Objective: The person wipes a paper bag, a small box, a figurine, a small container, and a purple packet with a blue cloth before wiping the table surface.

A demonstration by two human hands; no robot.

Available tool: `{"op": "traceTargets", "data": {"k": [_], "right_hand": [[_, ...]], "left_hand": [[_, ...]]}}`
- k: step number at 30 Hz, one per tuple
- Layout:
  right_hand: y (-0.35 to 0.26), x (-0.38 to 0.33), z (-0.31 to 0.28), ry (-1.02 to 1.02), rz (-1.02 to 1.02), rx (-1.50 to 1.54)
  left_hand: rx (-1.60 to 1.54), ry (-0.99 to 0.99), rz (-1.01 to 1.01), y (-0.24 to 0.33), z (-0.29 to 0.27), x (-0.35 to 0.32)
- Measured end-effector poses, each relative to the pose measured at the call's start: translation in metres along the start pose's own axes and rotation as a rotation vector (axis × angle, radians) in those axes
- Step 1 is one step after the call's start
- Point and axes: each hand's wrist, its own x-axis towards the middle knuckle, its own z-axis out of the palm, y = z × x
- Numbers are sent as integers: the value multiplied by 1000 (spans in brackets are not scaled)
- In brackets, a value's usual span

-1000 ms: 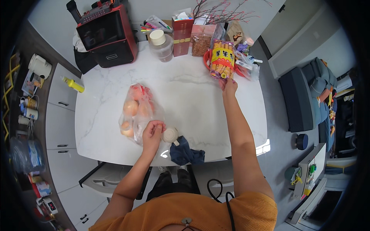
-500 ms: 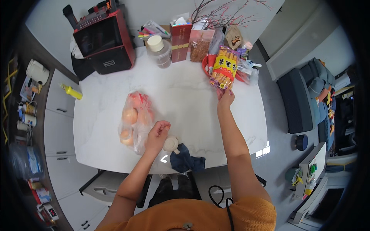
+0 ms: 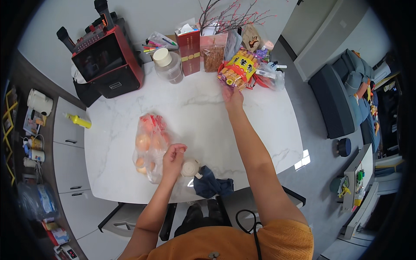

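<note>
My right hand (image 3: 233, 96) grips the near end of a snack packet (image 3: 239, 68), a clear, yellow and purple bag of stick-shaped pieces tilted over a red basket at the back right. Over the table, my left hand (image 3: 173, 157) is loosely closed, fingers curled, with nothing visible in it. Just left of it lies a thin plastic bag (image 3: 149, 145) with red print and several round orange fruits. Beside my left wrist stands a pale lidded cup (image 3: 190, 167). A dark blue cloth (image 3: 212, 182) touches it at the table's near edge.
Along the back of the white table (image 3: 199, 125) stand a red and black speaker (image 3: 110, 60) with microphones, a clear jar (image 3: 168, 66), a tall red box (image 3: 188, 53) and a bag of brown food (image 3: 214, 56). Chairs are tucked at the near edge.
The snack packet has tipped further over to the left, its near end drawn left with my right hand. My left hand stays curled beside the fruit bag. The whole view has shifted slightly.
</note>
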Motion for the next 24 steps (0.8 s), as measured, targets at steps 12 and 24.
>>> {"op": "traceTargets", "data": {"k": [12,24], "right_hand": [[16,17,13,107,136,323],[7,1,56,-108,324,-367]], "left_hand": [[-76,36,-13,11,-3,-8],[-75,52,-19,14,-9,-19]]}}
